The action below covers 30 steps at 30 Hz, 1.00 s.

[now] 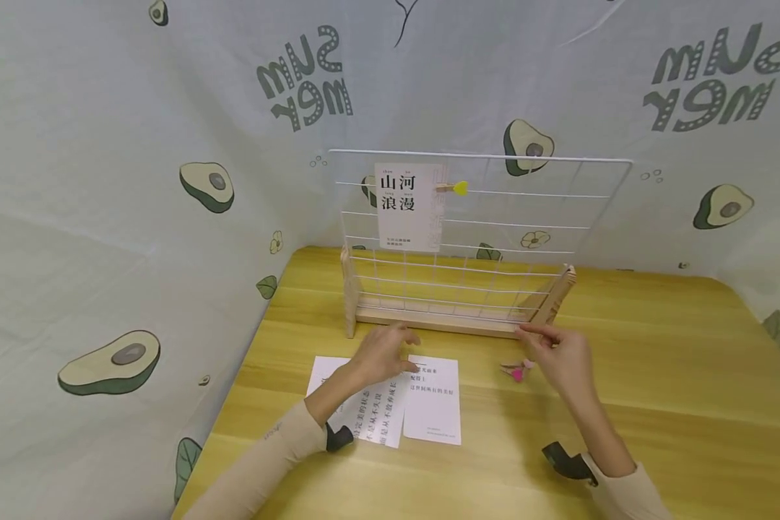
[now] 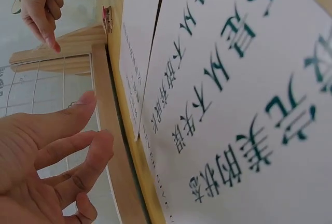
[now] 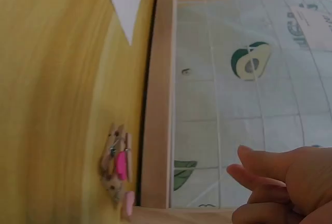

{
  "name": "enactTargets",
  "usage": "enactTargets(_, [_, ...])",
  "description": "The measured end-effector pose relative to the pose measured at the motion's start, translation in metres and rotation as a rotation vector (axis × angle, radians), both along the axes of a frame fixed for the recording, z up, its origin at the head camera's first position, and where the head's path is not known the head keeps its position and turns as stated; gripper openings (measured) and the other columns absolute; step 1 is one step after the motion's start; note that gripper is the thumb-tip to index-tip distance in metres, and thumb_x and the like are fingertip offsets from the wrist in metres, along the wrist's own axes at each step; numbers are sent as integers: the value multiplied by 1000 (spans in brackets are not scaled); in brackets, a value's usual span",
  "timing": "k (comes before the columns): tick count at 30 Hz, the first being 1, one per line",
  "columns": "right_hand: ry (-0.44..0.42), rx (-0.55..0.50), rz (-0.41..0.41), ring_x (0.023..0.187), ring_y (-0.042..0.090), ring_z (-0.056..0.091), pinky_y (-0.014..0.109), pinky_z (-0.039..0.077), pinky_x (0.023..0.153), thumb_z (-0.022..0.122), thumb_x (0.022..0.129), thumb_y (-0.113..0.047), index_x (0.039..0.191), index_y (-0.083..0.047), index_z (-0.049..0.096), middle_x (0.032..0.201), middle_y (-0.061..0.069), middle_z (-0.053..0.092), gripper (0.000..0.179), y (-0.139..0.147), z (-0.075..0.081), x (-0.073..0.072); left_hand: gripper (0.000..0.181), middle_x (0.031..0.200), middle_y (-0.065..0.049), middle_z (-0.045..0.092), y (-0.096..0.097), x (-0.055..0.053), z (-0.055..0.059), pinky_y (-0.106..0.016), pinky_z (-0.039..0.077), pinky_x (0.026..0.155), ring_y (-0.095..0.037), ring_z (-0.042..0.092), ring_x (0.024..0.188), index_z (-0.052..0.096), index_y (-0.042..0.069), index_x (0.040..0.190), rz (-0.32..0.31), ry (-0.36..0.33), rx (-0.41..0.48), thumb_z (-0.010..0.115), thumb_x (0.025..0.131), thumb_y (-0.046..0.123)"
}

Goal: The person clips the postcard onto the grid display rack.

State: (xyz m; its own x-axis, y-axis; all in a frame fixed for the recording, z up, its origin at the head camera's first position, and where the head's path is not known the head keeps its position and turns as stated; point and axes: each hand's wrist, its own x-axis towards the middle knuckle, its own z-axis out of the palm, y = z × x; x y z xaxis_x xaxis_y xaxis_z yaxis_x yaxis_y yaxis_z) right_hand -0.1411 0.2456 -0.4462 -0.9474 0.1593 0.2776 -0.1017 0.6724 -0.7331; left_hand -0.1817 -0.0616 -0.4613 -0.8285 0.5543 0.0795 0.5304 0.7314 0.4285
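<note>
In the head view my left hand [image 1: 380,354] hovers over two white printed cards, its fingers loosely bent and holding nothing. Large characters run along the left card [image 1: 380,415]; the right card [image 1: 434,419] carries smaller lines. My right hand [image 1: 562,357] is near the right foot of a white wire grid rack [image 1: 494,273] with a wooden base. Its thumb and index finger come close together, with nothing visible between them, while the other fingers curl in. Small wooden clothespins [image 3: 115,164] with pink decorations lie on the table beside that hand.
A printed card [image 1: 408,217] hangs on the grid, with a clothespin bearing a yellow heart [image 1: 460,188] at its right edge. The rack stands toward the back of the wooden table [image 1: 656,375]. Behind it hangs a cloth [image 1: 429,94] with avocado prints.
</note>
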Motion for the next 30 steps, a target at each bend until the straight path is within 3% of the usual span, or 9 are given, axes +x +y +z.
enactTargets(9, [-207,80,32,46,5,27,22,26,41,79,93,-24,107,4,79,55,-4,40,31,15,-22,18,61,114,-6,68,5,2,-11,-22,45,79,-17,64,94,71,8,125,-13,-126,-27,94,73,31])
enactTargets(16, [-251,129,35,47,5,29,22,27,42,79,92,-24,106,2,80,55,-4,42,29,20,-28,24,64,116,-8,66,7,4,-16,-22,45,79,-18,62,93,69,5,124,14,-157,-6,96,71,29])
enactTargets(26, [-341,111,62,47,6,28,21,25,44,80,91,-32,108,3,79,55,-6,37,38,17,-33,24,60,105,-4,61,9,1,-20,-19,42,71,-10,50,79,68,5,117,52,-193,12,97,69,28])
enactTargets(28, [-346,115,66,48,6,30,21,26,44,80,91,-30,106,2,79,55,-5,39,35,15,-34,23,60,105,-4,60,9,0,-21,-20,42,72,-10,49,79,67,5,116,48,-207,16,97,69,28])
enactTargets(30, [-341,123,70,49,7,33,22,28,45,80,91,-28,103,1,80,59,-4,51,31,13,-36,23,60,105,-4,59,8,-2,-22,-20,43,73,-11,50,81,66,6,115,44,-219,16,97,69,27])
